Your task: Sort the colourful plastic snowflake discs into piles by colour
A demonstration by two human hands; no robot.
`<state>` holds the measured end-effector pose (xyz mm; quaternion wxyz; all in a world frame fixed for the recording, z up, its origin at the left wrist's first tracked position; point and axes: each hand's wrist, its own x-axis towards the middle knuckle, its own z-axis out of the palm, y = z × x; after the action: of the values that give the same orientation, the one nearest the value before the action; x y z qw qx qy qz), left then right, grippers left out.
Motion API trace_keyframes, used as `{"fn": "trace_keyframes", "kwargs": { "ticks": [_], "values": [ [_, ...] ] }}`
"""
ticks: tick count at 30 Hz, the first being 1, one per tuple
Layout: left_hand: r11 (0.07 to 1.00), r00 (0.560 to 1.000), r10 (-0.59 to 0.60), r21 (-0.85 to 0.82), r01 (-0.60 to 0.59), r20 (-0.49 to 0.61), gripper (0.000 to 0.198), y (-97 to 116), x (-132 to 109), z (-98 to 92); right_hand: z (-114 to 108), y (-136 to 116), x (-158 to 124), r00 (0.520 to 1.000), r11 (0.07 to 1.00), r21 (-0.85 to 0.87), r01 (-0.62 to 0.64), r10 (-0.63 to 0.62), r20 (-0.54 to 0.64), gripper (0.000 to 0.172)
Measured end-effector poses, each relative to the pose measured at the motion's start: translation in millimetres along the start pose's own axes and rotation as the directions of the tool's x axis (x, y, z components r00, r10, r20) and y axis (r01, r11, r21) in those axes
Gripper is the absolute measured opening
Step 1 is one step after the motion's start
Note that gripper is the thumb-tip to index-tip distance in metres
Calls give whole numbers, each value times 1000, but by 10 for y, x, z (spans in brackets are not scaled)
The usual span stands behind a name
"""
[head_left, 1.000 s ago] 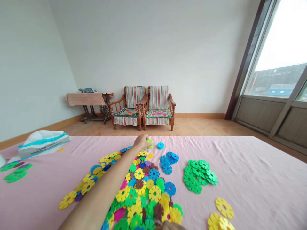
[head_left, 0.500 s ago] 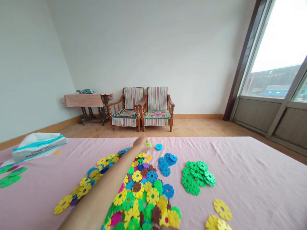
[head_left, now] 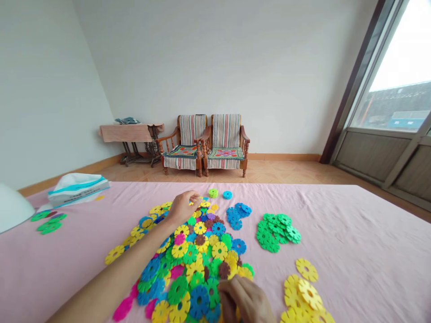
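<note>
A big heap of flower-shaped plastic discs (head_left: 190, 253) in yellow, green, blue, brown, pink and purple lies on the pink cloth. Over its far end my left hand (head_left: 183, 207) hovers, fingers a little apart, with nothing visible in them. Just past those fingertips is a lime-green disc (head_left: 213, 193), with a blue disc (head_left: 227, 195) beside it. My right hand (head_left: 248, 299) is at the heap's near right edge, its fingers curled down among the discs. Whatever it pinches is hidden under the knuckles.
Right of the heap lie separate groups of blue discs (head_left: 238, 215), green discs (head_left: 279, 232) and yellow discs (head_left: 303, 296). A tissue pack (head_left: 79, 189) rests at the far left, near a few green discs (head_left: 50, 225). A white rounded object (head_left: 13, 208) juts in at the left edge. Two chairs (head_left: 208, 143) stand beyond.
My left hand has let go of the lime-green disc and drawn back left to the heap. My right hand has come further into view at the bottom. The camera view has shifted.
</note>
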<state>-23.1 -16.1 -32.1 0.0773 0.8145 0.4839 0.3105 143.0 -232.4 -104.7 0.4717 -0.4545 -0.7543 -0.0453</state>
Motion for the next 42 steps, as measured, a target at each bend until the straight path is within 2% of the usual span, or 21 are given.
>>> {"fn": "trace_keyframes", "kwargs": {
  "ticks": [4,7,10,13,16,22,28,32,37,42],
  "values": [
    [999,999,35,-41,-36,-11,18,90,-592,-264,-182,-75,60,983,987,81,-141,129,129,13],
    [994,995,92,-49,-94,-41,15,188,-977,-390,-240,-130,115,969,981,65,-184,170,180,16],
    [989,988,134,-51,-138,-74,14,249,-1255,-444,-262,-175,159,963,981,53,-189,174,207,17],
    [983,980,176,-37,-181,-94,14,240,-1403,-440,-277,-196,175,958,977,68,-202,183,221,17],
    [977,972,210,-5,-211,-109,15,178,-1457,-399,-296,-199,171,946,972,68,-223,199,258,16],
    [966,962,257,54,-253,-88,19,69,-1488,-323,-326,-264,254,891,972,-24,-234,225,394,34],
    [957,949,290,38,-288,-127,17,70,-1498,-332,-281,-318,445,821,952,-109,-287,303,483,27],
    [951,936,308,26,-308,-168,17,66,-1479,-328,-233,-251,459,808,940,-99,-328,333,487,22],
    [949,929,311,21,-314,-199,17,35,-1457,-313,-233,-194,439,792,915,-90,-393,387,473,29],
    [946,924,322,24,-324,-207,16,-1,-1454,-310,-233,-199,464,765,860,36,-509,433,476,29]
  ]
}}
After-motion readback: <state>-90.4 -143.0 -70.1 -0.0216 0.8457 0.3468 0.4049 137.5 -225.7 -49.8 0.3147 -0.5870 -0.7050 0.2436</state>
